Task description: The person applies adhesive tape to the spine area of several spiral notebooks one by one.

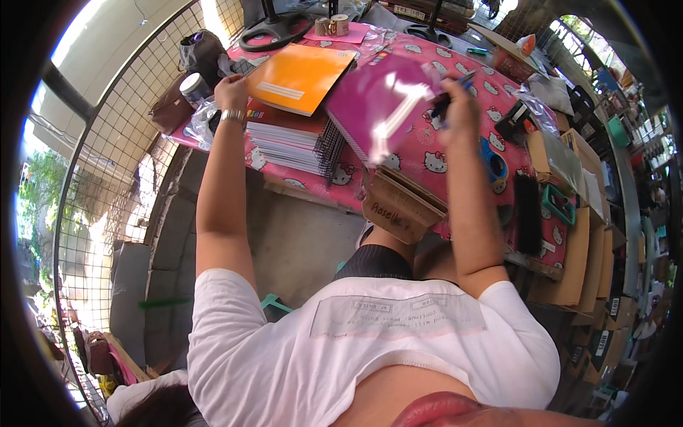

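Observation:
My left hand [231, 92] is closed at the left edge of an orange spiral notebook [302, 75], which lies tilted over a stack of notebooks [288, 146] with wire bindings. To the right of the stack, a glossy purple notebook [384, 99] is slightly smeared by motion. At its right edge is my right hand [461, 114], its fingers closed around a slim dark tool [440, 107] with a bluish end. Blur hides what kind of tool it is. Whether that hand also touches the purple notebook I cannot tell.
Pink patterned cloth [434, 162] covers the table. A brown cardboard box [402, 206] hangs by its front edge. Blue-handled tape or scissors-like item [492, 162], a black brush [527, 213] and cartons [562, 160] lie right. Mugs [339, 25] stand behind; a white-lidded jar [194, 90] is left.

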{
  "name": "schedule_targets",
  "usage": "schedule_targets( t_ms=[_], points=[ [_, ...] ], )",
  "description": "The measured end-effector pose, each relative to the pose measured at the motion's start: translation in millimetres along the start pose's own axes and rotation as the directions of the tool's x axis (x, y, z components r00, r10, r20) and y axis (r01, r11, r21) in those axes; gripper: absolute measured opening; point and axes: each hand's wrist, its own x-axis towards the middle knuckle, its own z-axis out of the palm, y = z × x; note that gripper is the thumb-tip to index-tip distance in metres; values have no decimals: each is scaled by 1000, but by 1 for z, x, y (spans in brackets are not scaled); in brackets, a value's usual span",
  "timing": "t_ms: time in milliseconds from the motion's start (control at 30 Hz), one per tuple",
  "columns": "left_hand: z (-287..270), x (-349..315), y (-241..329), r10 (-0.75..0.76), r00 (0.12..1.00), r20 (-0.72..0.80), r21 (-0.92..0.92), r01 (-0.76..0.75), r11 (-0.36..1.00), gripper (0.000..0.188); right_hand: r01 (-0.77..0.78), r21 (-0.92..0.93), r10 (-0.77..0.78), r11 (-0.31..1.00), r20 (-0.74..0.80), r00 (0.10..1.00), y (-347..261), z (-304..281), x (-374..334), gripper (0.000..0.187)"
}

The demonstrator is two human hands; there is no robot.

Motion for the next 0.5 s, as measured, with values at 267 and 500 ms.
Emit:
schedule_targets(
  t_ms=[267,500],
  points=[
    [2,-65,-30,185,983,-15,65,-183,981,21,737,-650,-129,183,728,674,-196,28,-11,37],
    [-1,-86,-35,185,983,-1,44,-185,982,24,794,-375,-173,-478,927,333,-213,89,-20,33]
  ],
)
